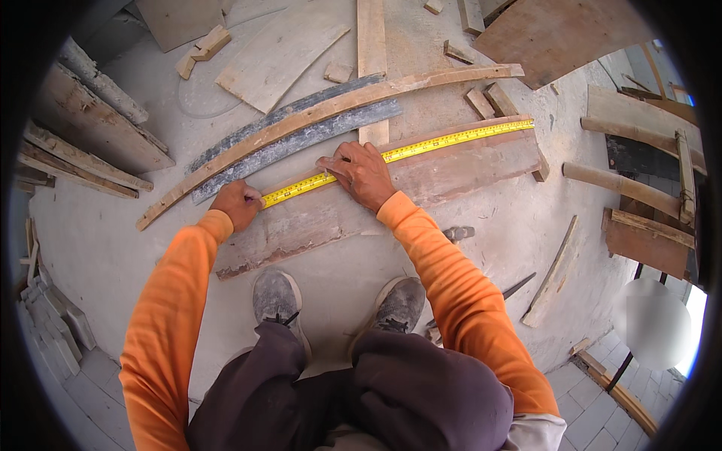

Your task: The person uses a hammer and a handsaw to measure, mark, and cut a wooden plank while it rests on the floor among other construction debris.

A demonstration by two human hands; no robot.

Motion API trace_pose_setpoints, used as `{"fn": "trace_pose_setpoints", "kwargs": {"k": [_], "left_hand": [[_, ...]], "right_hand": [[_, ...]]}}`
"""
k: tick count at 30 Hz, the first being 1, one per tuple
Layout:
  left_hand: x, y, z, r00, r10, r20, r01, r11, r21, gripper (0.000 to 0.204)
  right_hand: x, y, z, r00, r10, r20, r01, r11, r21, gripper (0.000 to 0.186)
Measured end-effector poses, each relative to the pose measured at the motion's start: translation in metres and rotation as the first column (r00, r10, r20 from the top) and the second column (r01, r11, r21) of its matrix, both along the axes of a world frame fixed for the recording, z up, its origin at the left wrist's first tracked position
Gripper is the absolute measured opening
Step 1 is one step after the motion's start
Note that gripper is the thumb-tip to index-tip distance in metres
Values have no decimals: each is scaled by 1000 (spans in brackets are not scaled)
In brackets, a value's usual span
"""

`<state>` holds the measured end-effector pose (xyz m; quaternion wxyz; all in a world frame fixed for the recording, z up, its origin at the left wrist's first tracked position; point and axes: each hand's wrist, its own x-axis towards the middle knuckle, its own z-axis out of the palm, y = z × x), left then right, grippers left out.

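A yellow tape measure [451,139] is stretched along the far edge of a wide, worn wooden plank [451,174], reaching close to its right end. My left hand [238,204] is closed around the tape near the plank's left part; the tape's case is not visible. Further right, my right hand [362,174] rests over the tape with its fingers bent and pinched together. Whatever may be between those fingertips is too small to make out. Both sleeves are orange, and my shoes stand on the near side of the plank.
Beyond the plank lie a long wooden batten [316,113] and grey-coated strips [301,143]. A hammer head [459,234] and a dark pointed blade [519,286] show beside my right arm. Boards [105,113] lean at the left; a wooden frame [650,199] stands at the right.
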<state>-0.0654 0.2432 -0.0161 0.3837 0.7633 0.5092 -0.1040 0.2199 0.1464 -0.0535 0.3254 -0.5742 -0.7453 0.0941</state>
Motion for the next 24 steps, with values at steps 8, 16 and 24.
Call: {"fn": "trace_pose_setpoints", "kwargs": {"k": [8,16,24], "left_hand": [[-2,2,-4,1000,-14,3,14,1000,-25,19],[0,-3,1,998,-55,11,55,998,-9,20],[3,-14,8,998,-64,7,64,995,-73,20]], "right_hand": [[-1,-2,-1,1000,-9,-8,9,1000,-13,23],[0,-7,2,1000,-16,-17,16,1000,-7,25],[2,-24,9,1000,-18,-4,18,1000,7,23]]}}
